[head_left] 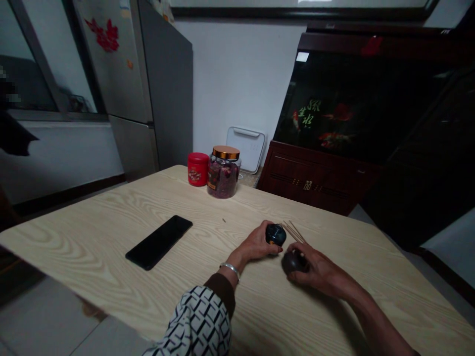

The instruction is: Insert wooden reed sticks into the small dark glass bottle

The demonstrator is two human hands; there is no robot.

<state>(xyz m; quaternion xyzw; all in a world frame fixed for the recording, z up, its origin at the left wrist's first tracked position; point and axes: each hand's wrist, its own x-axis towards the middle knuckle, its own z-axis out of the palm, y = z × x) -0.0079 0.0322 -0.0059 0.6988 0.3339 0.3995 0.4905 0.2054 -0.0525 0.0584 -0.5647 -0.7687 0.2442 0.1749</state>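
My left hand [258, 242] is wrapped round a small dark jar [275, 235] with a bluish top and a bit of orange on its side. To its right, my right hand [315, 267] grips a dark brown, rounded object [292, 262], which looks like a small pot or lid; its underside is hidden and slightly blurred. Several thin brown sticks [295, 231] lie on the table just beyond my right hand. The two held things are close together but apart, low over the wooden table [260, 306].
A black phone [159, 242] lies flat to the left. Further back stand a red canister [198, 169] and a clear jar [223, 175] with a copper-coloured lid and dried reddish contents. One tiny brown piece [223, 220] lies mid-table. Behind are a fridge [168, 94] and a fish tank [334, 109].
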